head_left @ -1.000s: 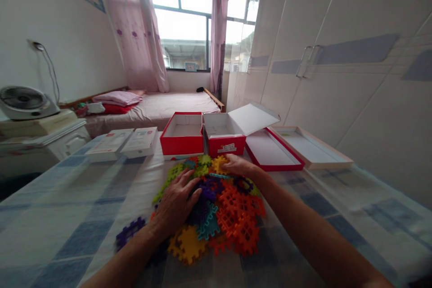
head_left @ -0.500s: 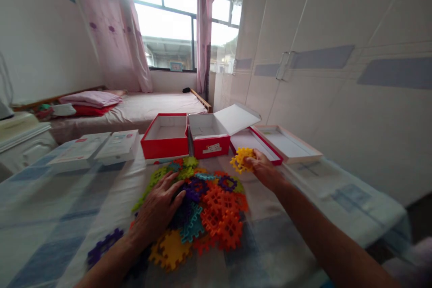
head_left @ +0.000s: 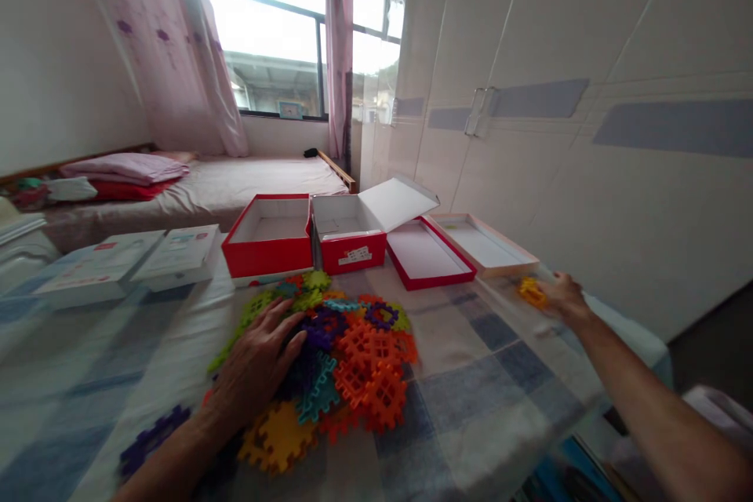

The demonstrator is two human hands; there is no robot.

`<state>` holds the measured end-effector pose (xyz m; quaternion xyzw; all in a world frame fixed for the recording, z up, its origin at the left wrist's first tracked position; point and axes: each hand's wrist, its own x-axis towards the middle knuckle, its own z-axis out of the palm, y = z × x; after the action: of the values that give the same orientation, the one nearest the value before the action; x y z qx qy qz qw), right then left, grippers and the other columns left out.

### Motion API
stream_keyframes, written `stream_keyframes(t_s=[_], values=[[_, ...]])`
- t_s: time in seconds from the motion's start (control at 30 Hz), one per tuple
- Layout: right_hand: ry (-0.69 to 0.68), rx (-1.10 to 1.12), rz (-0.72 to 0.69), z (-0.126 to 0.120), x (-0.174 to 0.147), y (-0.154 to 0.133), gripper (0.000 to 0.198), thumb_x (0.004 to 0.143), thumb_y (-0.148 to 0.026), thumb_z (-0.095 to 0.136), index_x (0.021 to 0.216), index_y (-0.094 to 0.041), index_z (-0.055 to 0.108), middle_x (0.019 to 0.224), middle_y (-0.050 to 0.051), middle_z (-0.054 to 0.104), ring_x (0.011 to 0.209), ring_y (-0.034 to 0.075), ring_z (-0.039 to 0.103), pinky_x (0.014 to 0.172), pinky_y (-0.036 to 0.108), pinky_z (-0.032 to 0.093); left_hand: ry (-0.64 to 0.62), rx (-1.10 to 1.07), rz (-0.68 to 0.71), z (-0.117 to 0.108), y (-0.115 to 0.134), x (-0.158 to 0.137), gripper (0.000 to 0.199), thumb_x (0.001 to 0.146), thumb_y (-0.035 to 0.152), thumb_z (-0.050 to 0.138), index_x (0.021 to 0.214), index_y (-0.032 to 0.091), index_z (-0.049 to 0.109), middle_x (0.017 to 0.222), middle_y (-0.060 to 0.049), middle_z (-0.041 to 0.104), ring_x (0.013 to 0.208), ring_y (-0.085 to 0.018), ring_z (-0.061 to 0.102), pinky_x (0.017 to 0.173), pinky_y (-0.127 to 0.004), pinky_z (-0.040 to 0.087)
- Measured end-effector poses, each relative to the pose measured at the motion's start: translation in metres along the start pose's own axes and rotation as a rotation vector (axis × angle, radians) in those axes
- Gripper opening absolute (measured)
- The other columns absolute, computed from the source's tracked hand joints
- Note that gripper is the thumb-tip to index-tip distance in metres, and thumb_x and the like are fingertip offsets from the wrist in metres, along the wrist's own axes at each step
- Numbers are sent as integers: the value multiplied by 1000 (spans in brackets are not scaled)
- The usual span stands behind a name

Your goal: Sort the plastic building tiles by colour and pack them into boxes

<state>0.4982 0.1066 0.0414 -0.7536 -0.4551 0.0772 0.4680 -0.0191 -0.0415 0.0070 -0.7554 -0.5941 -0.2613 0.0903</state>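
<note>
My left hand [head_left: 252, 357] rests on the left side of a heap of plastic interlocking blocks, its fingers stretched out over them. My right hand [head_left: 565, 298], slightly blurred, pinches a yellow interlocking block [head_left: 532, 292] at the right side of the table, near the pale tray. In the heap lie orange blocks [head_left: 372, 365], turquoise blocks [head_left: 318, 388], purple blocks [head_left: 323, 327] and green blocks [head_left: 256, 315]. Yellow blocks [head_left: 285, 438] lie at the heap's near edge. Part of the heap is hidden beneath my left hand. A purple block [head_left: 154, 436] sits left of my forearm.
Behind the heap stand a red box [head_left: 269, 255] and another red box [head_left: 354, 252] with its white lid raised. A shallow red tray [head_left: 432, 283] and a pale tray [head_left: 509, 270] lie to their right. Two white boxes [head_left: 180, 274] [head_left: 94, 290] lie left on the checked tablecloth [head_left: 471, 392].
My right hand has carried the yellow block rightward, from in front of the red tray to beside the pale tray. My left hand stays on the heap. The view has shifted somewhat right.
</note>
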Motion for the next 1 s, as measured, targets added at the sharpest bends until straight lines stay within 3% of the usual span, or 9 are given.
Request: stream_keyframes(t_s=[0.07, 0.13, 0.27, 0.37, 0.47, 0.67, 0.87, 1.0], values=[[57, -89, -4, 6, -8, -11, 31, 60, -17, 60, 90, -16, 63, 103, 30, 57, 111, 41, 51, 86, 57, 38, 5, -22, -21, -5, 5, 0, 42, 91, 41, 40, 122, 18, 56, 133, -10, 53, 128, -27, 42, 106, -46, 38], [-9, -115, -143, 20, -27, -31, 32, 68, -19, 55, 99, -15, 63, 111, 26, 57, 111, 34, 53, 92, 49, 38, 2, -47, 4, -9, 9, 1, 45, 90, 39, 42, 131, 20, 47, 136, -8, 50, 130, -26, 39, 107, -45, 37], [-413, 38, -514, 63, -87, -90, 28, 75, -23, 50, 98, -20, 65, 101, 9, 66, 90, 21, 63, 84, 35, 47, -71, -67, 96, -15, 14, 1, 43, 90, 38, 44, 131, 26, 49, 136, -4, 51, 132, -26, 36, 108, -48, 34], [-740, 161, -653, 104, -134, -139, 22, 74, -25, 54, 90, -23, 69, 95, 4, 69, 87, 20, 62, 82, 32, 46, -94, -81, 95, -17, 14, 1, 34, 90, 38, 45, 118, 25, 59, 130, -5, 56, 128, -27, 42, 106, -48, 36], [-907, 150, -752, 142, -167, -178, 20, 74, -23, 55, 85, -22, 72, 92, 4, 69, 86, 20, 61, 80, 29, 44, -87, -94, 89, -17, 14, 1, 29, 89, 38, 45, 107, 23, 62, 127, -6, 58, 124, -26, 46, 105, -48, 37], [-1133, 30, -745, 184, -193, -212, 18, 69, -33, 65, 60, -18, 69, 55, 0, 61, 53, 13, 51, 54, 24, 35, -69, -104, 75, -19, 16, 2, 27, 90, 38, 45, 102, 21, 62, 124, -7, 58, 120, -24, 48, 104, -44, 37], [-1239, 5, -619, 186, -193, -210, 23, 61, -38, 71, 61, -16, 65, 53, -1, 59, 49, 11, 47, 44, 22, 31, -64, -96, 52, -20, 18, 2, 27, 90, 36, 45, 102, 20, 62, 119, -8, 58, 115, -25, 50, 102, -44, 39], [-1164, 92, -537, 180, -194, -203, 25, 68, -40, 63, 72, -16, 62, 62, -1, 59, 53, 10, 48, 47, 21, 34, -67, -100, 55, -19, 17, 2, 26, 90, 35, 45, 103, 20, 63, 120, -7, 58, 116, -24, 49, 104, -44, 37]])
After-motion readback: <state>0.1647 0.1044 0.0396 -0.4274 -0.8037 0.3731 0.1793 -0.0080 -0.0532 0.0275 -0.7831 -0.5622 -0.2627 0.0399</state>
